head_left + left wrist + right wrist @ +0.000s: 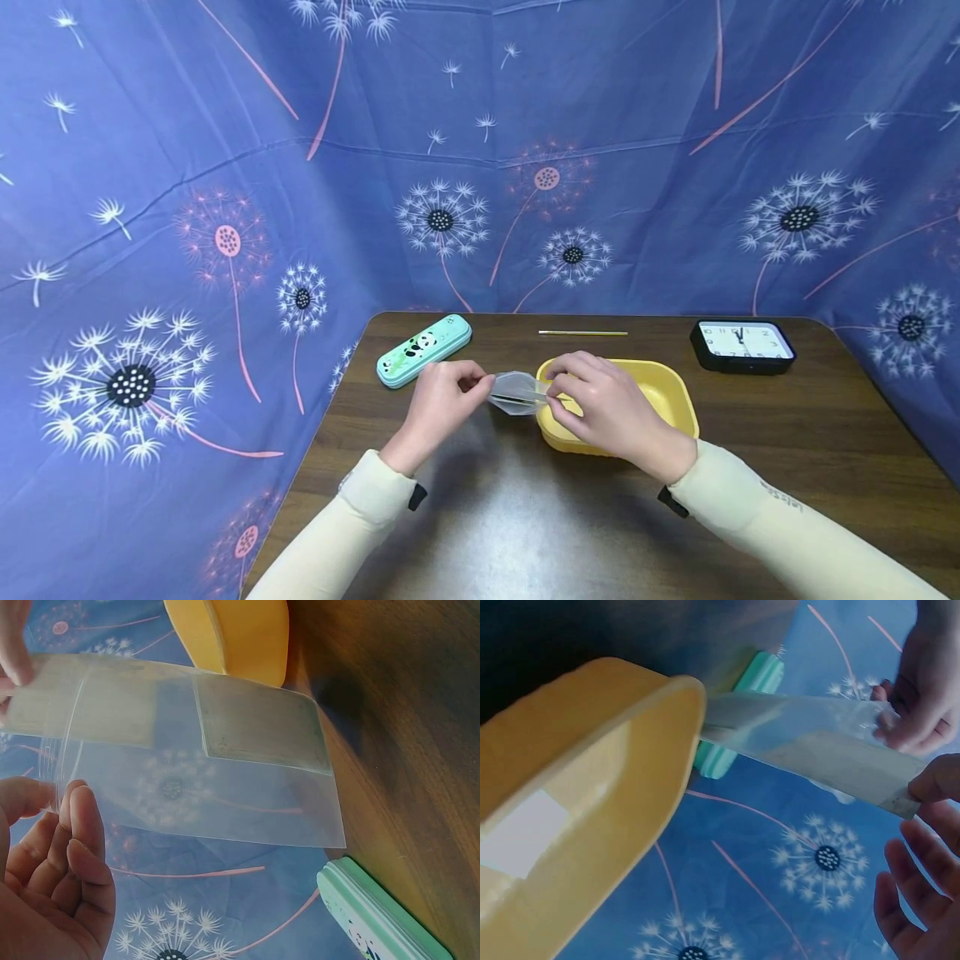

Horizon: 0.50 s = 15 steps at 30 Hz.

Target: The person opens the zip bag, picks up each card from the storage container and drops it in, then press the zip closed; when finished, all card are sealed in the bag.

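A clear zip bag (247,802) hangs between both hands over the table, left of the yellow basin (678,400). My left hand (446,398) pinches the bag at its zip edge between thumb and fingers. With thumb and forefinger, my right hand (611,408) grips one end of a pale flat card (855,772). That card lies partly within the bag's mouth in the left wrist view, its outer end sticking out past the zip. Deeper in the bag, at a far corner, sits a second greyish flat rectangle (262,724).
A mint pencil case (425,350) with a panda print lies at the back left. Behind the basin is a thin pencil (583,333). A black-framed clock (742,347) stands at the back right. Inside the basin shows a white rectangle (526,832).
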Tool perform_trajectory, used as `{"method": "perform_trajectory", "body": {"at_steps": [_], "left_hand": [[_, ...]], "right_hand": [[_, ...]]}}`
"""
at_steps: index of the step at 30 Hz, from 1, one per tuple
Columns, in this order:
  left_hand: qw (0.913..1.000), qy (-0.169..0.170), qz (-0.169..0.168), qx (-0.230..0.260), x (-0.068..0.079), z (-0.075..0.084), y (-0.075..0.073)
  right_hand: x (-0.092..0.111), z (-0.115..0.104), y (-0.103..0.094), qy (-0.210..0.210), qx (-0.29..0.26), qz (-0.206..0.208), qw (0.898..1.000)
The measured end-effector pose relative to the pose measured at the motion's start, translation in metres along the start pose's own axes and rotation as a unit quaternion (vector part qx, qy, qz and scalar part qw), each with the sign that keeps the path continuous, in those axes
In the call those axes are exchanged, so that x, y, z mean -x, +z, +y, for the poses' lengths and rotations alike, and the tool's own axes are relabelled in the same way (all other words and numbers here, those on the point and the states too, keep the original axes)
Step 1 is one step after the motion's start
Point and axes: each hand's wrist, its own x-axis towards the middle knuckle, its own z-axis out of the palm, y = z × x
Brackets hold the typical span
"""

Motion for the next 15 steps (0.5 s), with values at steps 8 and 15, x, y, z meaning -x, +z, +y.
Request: {"method": "perform_trajectory", "body": {"at_steps": [8,15], "left_hand": [[1.0000,-0.003,-0.002,0.001,0.000,0.001,-0.001],[1.0000,-0.006,-0.007,-0.002,0.001,0.000,-0.001]], "right_hand": [[-0.003,0.005,0.020,0.016,0.005,-0.008,1.000],[-0.006,0.011,0.030,0.018,0.008,-0.026,0.999]]}}
